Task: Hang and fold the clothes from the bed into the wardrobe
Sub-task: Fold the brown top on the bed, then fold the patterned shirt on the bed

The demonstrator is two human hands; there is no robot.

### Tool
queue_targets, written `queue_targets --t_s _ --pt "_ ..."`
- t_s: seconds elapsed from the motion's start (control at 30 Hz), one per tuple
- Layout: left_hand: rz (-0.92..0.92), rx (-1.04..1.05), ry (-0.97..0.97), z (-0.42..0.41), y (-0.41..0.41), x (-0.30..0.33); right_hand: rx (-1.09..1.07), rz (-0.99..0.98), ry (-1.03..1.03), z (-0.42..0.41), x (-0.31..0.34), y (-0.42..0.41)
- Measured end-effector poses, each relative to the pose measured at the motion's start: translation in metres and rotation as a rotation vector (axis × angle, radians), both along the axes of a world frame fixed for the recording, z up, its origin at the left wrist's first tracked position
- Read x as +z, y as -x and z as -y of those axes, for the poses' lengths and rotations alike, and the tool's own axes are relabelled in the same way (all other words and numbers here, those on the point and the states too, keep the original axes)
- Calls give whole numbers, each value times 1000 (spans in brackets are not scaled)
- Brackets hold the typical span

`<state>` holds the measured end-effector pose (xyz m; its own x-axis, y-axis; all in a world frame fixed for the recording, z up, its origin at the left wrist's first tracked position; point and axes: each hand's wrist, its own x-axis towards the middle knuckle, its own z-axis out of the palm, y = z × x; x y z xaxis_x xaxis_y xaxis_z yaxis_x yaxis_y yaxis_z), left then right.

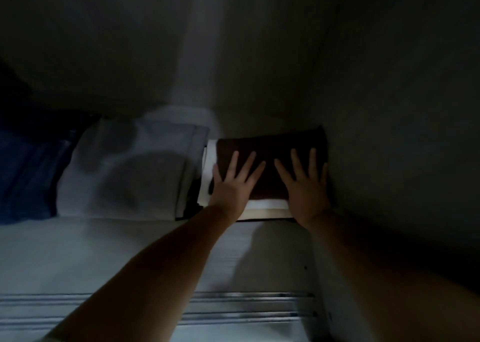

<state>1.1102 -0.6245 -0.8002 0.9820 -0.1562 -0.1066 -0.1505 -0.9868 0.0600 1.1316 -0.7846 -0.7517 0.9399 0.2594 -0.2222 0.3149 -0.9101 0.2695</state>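
My left hand (231, 183) and right hand (306, 185) flat, fingers spread, grasping nothing — pressing the folded brown garment (270, 147) on the wardrobe shelf (130, 250), white folded clothes (130, 167) just beside (dim light)

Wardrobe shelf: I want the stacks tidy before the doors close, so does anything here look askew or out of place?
Nothing stands out. The dark folded garment lies flat and square on a white folded stack, with the left hand and right hand flat on it. The pale folded pile beside it looks slightly rumpled, but the dim light hides detail.
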Motion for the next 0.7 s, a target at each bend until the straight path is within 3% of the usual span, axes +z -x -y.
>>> queue_targets --t_s 0.2,0.33,0.43,0.7 --pt "-324 29 32 -11 14 47 -78 -290 51 -10 40 1" --pt "-310 34 92 -33 69 99 -99 -399 -6 -18 94 31" --pt "-449 94 134 -38 103 156 -87 -456 -71 -18 143 67" --pt "-563 166 92 -26 196 319 -121 -658 -107 -33 293 168"
